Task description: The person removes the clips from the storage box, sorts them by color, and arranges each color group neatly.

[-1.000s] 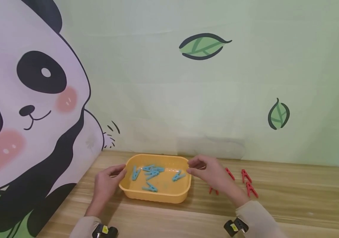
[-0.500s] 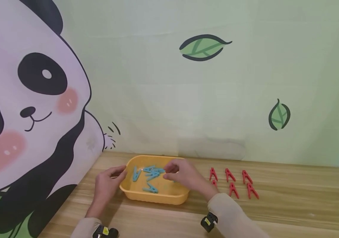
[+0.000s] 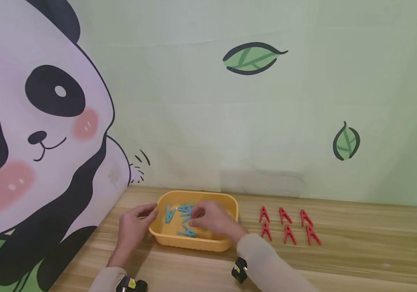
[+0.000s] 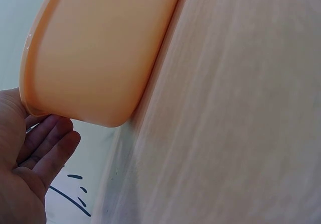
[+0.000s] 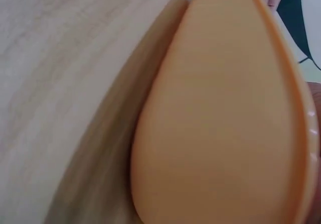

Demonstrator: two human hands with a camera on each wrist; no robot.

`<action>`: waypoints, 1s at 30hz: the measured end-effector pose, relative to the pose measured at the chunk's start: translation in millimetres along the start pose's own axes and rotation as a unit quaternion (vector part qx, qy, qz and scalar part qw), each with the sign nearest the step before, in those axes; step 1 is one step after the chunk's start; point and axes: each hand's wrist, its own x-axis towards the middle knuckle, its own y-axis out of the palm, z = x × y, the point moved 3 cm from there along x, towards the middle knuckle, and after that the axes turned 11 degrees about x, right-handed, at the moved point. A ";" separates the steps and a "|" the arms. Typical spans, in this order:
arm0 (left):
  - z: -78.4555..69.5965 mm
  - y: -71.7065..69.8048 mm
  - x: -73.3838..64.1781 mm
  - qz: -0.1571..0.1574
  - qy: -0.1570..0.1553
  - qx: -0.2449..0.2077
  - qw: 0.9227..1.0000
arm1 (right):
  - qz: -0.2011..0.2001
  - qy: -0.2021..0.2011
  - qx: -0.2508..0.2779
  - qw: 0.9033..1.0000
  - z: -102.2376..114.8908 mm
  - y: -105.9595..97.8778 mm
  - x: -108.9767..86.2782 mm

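A yellow plastic basin [image 3: 191, 243] stands on the wooden table in the head view, with several blue clothespins [image 3: 169, 214] lying inside. My left hand [image 3: 134, 225] holds its left rim; in the left wrist view the fingers [image 4: 59, 151] reach behind the basin's end wall. Over the inside of the basin is my right hand [image 3: 213, 219], thumb and fingertips apart beside the heap of blue clothespins. That hand covers the right part of the basin's floor. The right wrist view mostly shows the basin's outer wall [image 5: 220, 108].
Several red clothespins [image 3: 288, 234] lie in two rows on the table [image 3: 369, 247], right of the basin. Behind the table rises a pale green wall [image 3: 186, 121] printed with leaves and a large panda [image 3: 62, 134].
My right hand has left the basin's right rim and moved left over the inside, to the blue clothespins. More red clothespins show now. The left hand stays at the left rim.
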 end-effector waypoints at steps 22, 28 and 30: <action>-1.2 -0.8 -1.4 -0.011 -0.001 -0.008 1.000 | 0.046 0.037 -0.028 0.998 -15.1 17.3 15.1; 0.6 0.1 -1.2 -0.011 0.002 -0.004 1.000 | 0.048 0.034 -0.049 0.997 -15.4 18.5 14.9; 0.9 0.5 -1.0 -0.009 0.000 -0.004 1.000 | 0.047 0.038 -0.052 0.997 -15.9 18.7 14.6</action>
